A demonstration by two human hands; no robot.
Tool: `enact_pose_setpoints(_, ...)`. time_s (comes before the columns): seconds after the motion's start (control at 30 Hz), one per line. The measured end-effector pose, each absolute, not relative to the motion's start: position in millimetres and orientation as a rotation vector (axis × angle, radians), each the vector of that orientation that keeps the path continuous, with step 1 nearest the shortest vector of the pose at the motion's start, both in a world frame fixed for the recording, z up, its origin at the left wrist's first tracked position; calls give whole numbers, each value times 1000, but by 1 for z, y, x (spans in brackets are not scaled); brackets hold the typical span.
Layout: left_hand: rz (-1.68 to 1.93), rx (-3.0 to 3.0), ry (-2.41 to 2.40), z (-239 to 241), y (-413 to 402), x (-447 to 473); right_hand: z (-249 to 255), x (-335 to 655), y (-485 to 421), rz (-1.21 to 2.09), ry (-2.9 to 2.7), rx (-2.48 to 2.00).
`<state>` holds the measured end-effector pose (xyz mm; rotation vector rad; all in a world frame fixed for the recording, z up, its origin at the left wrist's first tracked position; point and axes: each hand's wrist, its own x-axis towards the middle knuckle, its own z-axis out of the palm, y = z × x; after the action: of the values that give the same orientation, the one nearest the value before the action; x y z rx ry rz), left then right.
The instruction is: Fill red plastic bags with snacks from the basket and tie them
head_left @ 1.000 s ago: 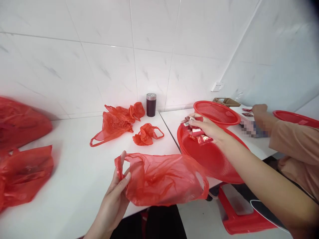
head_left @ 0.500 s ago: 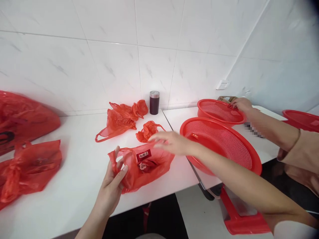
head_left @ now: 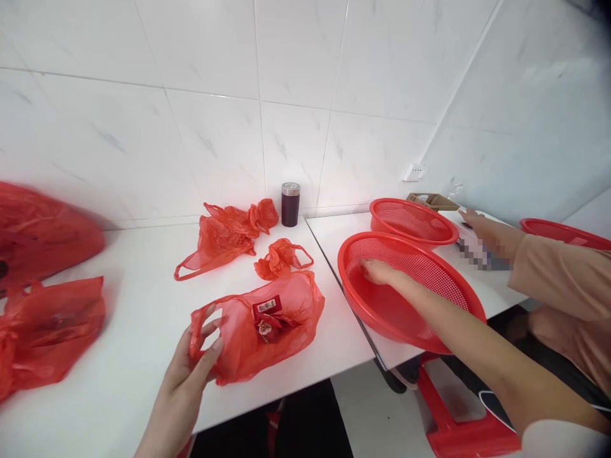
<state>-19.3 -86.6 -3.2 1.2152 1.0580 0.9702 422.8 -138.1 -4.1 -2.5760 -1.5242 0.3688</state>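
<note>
Left hand (head_left: 191, 362) grip pinches crinkled red film bag (head_left: 267, 324); right hand (head_left: 377, 272) released, inside round mesh basket (head_left: 410, 289).

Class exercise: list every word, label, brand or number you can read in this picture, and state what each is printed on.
None can be read for certain.
Packets inside the red bag held by the left hand: white label with dark characters, too small and blurred to read.
Dark jar: no legible label.
</note>
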Motion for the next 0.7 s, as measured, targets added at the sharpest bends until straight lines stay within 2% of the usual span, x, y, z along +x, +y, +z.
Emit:
enact_pose_setpoints(0.17, 993, 1252, 1063, -3, -87, -25, 53, 384, -123, 281, -1562, -2272)
enact_pose_setpoints(0.27, 982, 1213, 1048, -1, -87, -22, 85, 326, -121, 274, -1672, -1906)
enact_pose_setpoints(0.33, 978, 1183, 1025, 3, -87, -19, 92, 282, -120, 400, -1859, -1648)
enact_pose_setpoints(0.4, 992, 1176, 1007, 7, -88, -18, 88, 248, -119, 335, -2074, -1562)
enact_pose_setpoints(0.5, 1032, 1199, 997, 6, -87, -24, 75, 227, -117, 54, -2257, -1750)
enact_pose_setpoints(0.57, 1032, 1231, 1002, 2, -84, -35, 70, 231, -117, 36, -2231, -2039)
enact_pose_setpoints(0.63, 1012, 1251, 1020, -2, -78, -48, 73, 243, -119, 272, -2176, -2265)
enact_pose_setpoints(0.7, 1001, 1251, 1034, 1, -69, -60, 87, 256, -123, 712, -2092, -2280)
